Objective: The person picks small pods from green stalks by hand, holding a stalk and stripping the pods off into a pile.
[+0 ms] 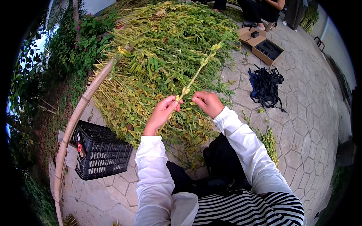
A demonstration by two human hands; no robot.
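My left hand is closed on a long plant stalk with yellow-green pods along it. The stalk slants up to the right, its leafy tip over the heap. Just right of the stalk is my right hand, its thumb and forefinger pinched together at what looks like a small leaf or pod; exactly what it grips is hard to tell. Beneath both hands spreads a large heap of cut green and yellow plants. A smaller bunch of podded stalks lies on the paving beside my right forearm.
A black plastic crate stands at left, beside a curved bamboo pole. To the right are tangled dark straps and an open cardboard box on stone paving. A seated person and another standing one are at the top right.
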